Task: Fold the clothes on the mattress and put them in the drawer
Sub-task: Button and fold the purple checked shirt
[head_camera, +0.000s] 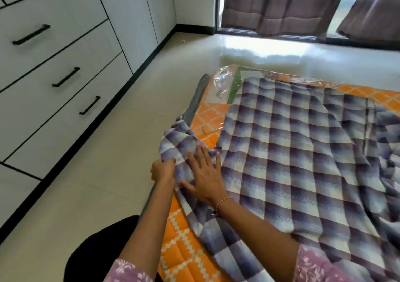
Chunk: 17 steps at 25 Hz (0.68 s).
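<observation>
With your left hand [163,170] pinching the checked cloth's [292,164] bunched near-left corner and your right hand [205,177] flat on it, that corner overhanging the mattress [184,245] could slide floorward.

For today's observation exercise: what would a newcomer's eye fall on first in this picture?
First, the big purple checked cloth spread over the orange patterned mattress at right. Next, at its near left edge, the left hand grips the fabric while the right hand lies flat on it. White drawers line the left wall.
</observation>
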{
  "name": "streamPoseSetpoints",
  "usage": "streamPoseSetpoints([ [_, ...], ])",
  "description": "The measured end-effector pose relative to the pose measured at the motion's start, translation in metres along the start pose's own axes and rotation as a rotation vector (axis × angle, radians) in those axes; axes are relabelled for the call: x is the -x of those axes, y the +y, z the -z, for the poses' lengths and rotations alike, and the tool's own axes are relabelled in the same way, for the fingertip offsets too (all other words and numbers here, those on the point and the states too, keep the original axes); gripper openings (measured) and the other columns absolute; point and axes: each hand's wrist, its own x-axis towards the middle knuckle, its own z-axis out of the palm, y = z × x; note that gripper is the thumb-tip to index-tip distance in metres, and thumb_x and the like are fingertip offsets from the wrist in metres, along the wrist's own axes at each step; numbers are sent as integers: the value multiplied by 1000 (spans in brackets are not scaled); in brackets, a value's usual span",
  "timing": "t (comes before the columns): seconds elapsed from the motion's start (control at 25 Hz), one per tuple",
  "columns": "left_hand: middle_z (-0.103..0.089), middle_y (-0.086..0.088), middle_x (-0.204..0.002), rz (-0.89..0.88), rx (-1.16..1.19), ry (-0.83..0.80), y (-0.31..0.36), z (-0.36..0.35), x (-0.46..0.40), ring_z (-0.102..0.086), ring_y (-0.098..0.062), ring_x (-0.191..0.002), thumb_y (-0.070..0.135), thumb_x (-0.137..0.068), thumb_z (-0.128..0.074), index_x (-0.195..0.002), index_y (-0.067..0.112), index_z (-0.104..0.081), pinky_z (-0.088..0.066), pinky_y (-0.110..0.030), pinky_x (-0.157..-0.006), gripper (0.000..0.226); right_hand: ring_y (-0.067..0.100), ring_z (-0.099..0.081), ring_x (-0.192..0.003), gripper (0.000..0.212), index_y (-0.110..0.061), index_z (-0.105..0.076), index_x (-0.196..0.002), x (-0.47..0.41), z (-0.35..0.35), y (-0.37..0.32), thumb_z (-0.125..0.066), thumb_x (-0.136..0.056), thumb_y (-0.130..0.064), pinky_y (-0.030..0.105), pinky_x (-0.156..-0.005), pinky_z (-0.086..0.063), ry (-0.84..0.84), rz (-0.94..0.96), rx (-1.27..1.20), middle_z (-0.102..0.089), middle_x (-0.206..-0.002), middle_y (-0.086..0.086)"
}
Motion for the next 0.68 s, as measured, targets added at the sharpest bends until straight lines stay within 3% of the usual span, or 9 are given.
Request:
streamPoseSetpoints([
  [0.08,-61,-17,-89,39,463,-52,4,7,-5,-58,-33,-86,5,-82,-56,-90,-2,-61,-50,-37,-79,12,24,13,-147,78,-17,-5,-153,-8,-5,-22,-29,-93,-61,53,-114,13,-39,-14,21,8,-159,10],
  [0.12,-56,-14,-83,123,701,-186,0,13,-7,-55,-31,-80,4,-77,-53,-84,2,-57,-47,-35,-78,8,24,5,-148,70,-14,-10,-152,-11,-4,-29,-29,-97,-52,53,-115,9,-60,-24,24,-1,-160,11],
  [0.2,-56,-16,-88,271,1106,-423,-13,24,-17,-55,-30,-82,15,-73,-54,-88,6,-56,-43,-34,-86,18,20,-7,-147,55,-13,-17,-151,-15,0,-34,-26,-102,-35,48,-116,3,-62,-12,-12,-15,-159,8],
  [0.24,-60,-18,-95,290,1132,-500,-15,29,-21,-56,-31,-89,25,-75,-56,-98,4,-58,-42,-36,-92,31,19,-11,-147,51,-14,-20,-151,-13,2,-33,-27,-103,-31,45,-117,1,-47,22,-58,-19,-158,5],
  [0.32,-63,-21,-104,271,1036,-586,-8,33,-30,-57,-34,-100,40,-86,-52,-112,-1,-57,-41,-41,-95,49,20,-22,-143,48,-15,-30,-148,-9,11,-26,-31,-101,-26,40,-115,-12,-53,144,-168,-30,-154,6],
  [0.4,-63,-18,-104,189,909,-517,10,32,-36,-55,-32,-104,40,-94,-42,-110,1,-58,-44,-40,-89,45,23,-41,-130,44,-13,-45,-140,-8,23,-17,-34,-98,-20,37,-107,-30,-124,213,-319,-48,-142,9],
  [0.52,-60,-8,-94,-47,872,-418,41,25,-33,-57,-22,-95,25,-96,-41,-91,8,-59,-45,-36,-95,25,23,-62,-101,33,-4,-65,-115,-18,46,-10,-40,-100,-19,37,-91,-48,-113,-48,-847,-65,-117,15],
  [0.6,-58,-1,-80,-368,500,-356,55,15,-11,-58,-10,-78,16,-91,-51,-84,8,-59,-47,-30,-88,14,7,-64,-85,34,-4,-61,-118,-34,70,-1,-37,-102,-22,25,-78,-50,11,-254,-1293,-63,-116,14],
  [0.68,-54,0,-68,-910,-42,-348,61,-3,29,-53,0,-61,12,-82,-62,-77,3,-65,-40,-15,-66,11,0,-59,-85,37,-17,-53,-130,-44,97,22,-37,-101,-32,24,-78,-46,194,-294,-1621,-60,-116,4],
])
